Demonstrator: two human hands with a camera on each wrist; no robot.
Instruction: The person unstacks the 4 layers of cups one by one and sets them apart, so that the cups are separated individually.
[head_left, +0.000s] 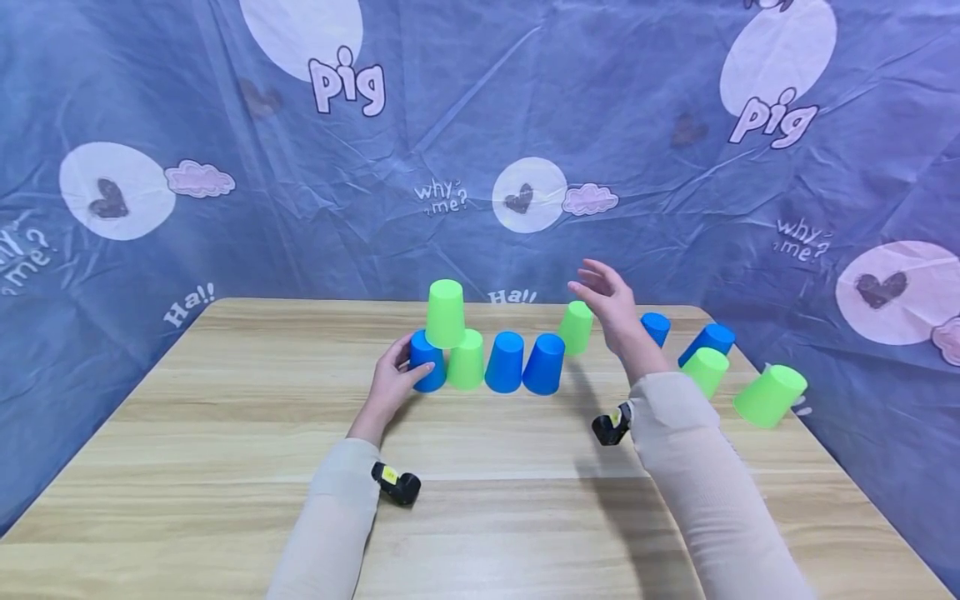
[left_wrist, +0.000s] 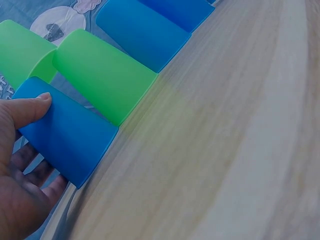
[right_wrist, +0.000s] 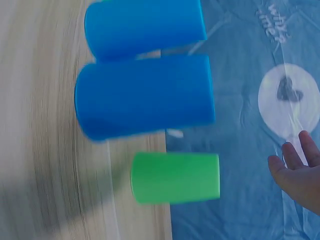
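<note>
My left hand [head_left: 392, 382] holds the leftmost blue cup [head_left: 428, 363], thumb on its near face and fingers round its far side. Beside it stands a green cup [head_left: 466, 362]. Another green cup [head_left: 446, 314] sits upside down on top, bridging these two. Two more upside-down blue cups [head_left: 505, 363] [head_left: 544, 365] continue the row to the right. My right hand [head_left: 611, 307] is raised in the air, fingers extended and holding nothing, above and to the right of a green cup [head_left: 576, 328] set farther back. The right wrist view shows the same hand [right_wrist: 300, 175] apart from the cups.
On the right side of the wooden table [head_left: 480, 517] are two blue cups [head_left: 656, 327] [head_left: 712, 340] and two green cups [head_left: 707, 370] [head_left: 771, 397], partly behind my right arm. A patterned blue cloth [head_left: 420, 242] hangs behind the table's back edge.
</note>
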